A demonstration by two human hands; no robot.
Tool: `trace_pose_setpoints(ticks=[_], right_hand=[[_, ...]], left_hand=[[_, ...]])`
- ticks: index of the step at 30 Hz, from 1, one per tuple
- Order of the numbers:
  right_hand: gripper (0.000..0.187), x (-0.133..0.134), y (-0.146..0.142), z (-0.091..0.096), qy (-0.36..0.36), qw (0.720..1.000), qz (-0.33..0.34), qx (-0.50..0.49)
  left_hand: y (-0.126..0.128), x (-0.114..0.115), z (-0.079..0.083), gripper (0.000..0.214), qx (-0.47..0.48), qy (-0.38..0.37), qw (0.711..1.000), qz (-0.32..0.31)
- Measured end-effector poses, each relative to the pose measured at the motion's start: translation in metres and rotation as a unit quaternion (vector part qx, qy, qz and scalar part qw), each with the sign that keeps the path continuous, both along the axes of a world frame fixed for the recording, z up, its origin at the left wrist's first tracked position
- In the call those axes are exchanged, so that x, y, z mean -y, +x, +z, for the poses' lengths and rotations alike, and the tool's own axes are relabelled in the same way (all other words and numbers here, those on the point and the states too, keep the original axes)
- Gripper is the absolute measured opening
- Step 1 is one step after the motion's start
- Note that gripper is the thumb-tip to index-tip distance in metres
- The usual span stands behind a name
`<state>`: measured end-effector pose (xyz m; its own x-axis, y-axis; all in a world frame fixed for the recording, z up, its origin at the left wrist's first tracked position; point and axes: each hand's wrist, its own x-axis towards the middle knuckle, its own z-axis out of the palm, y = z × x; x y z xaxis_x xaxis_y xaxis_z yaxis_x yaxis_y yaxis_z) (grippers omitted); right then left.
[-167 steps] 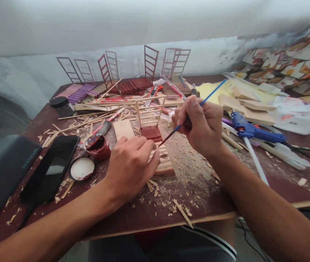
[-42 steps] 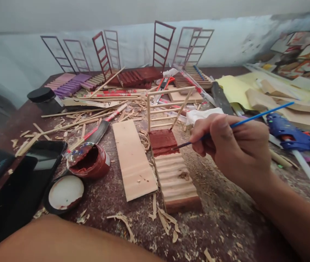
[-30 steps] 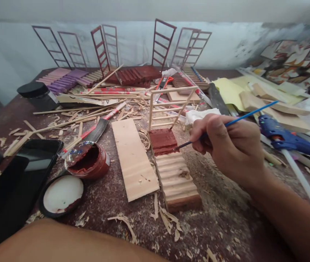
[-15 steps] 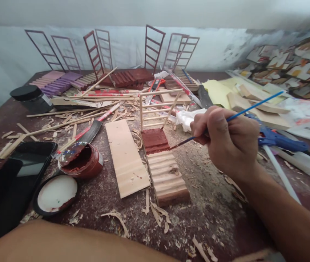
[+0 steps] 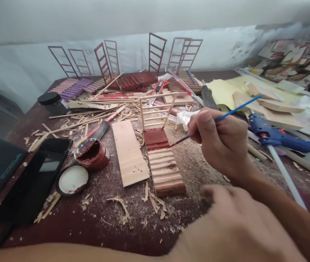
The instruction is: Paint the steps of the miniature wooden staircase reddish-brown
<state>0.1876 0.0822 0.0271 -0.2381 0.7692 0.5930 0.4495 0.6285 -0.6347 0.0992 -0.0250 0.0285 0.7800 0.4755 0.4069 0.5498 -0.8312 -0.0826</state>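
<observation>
My right hand (image 5: 218,140) grips a thin blue paintbrush (image 5: 238,109), its tip at the edge of the reddish-brown painted part of a small ridged wooden piece (image 5: 165,165). The lower ridges of that piece are bare wood. A pale ladder-like stick frame (image 5: 156,112) rises from its far end. My left hand (image 5: 233,222), smeared by motion, reaches across at the lower right, below my right wrist; its fingers do not show clearly. A flat pale board (image 5: 130,153) lies left of the ridged piece. An uncapped jar of reddish-brown paint (image 5: 93,156) stands farther left.
The jar's lid (image 5: 73,180) and a black phone (image 5: 35,178) are at the left. A blue glue gun (image 5: 282,136) lies at the right. Several finished frames stand against the wall behind, with sticks, a cutter (image 5: 158,88) and wood shavings before them.
My left hand has come into view at the lower right, its forearm across the bottom. The view has shifted a little. The brush tip stays at the paint edge.
</observation>
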Motion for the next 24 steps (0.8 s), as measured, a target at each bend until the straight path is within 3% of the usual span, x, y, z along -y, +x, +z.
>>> trace_pose_setpoints(ticks=[4,9,18,24], right_hand=[[0.045,0.001,-0.003,0.002,0.022,0.999,-0.002,0.036],[0.042,0.0,-0.003,0.002,0.034,0.998,-0.003,0.052],[0.042,0.001,-0.005,0.002,-0.002,0.997,0.057,0.042],[0.043,0.0,-0.004,0.002,0.008,1.0,-0.003,0.027]], left_hand=[[-0.041,-0.007,-0.006,0.026,0.025,0.015,0.996,0.079],[-0.069,-0.014,-0.016,0.024,-0.001,0.049,0.999,0.021],[-0.109,-0.02,-0.016,0.031,-0.011,0.052,0.998,-0.014],[-0.123,-0.019,-0.021,0.034,-0.02,0.041,0.999,-0.027]])
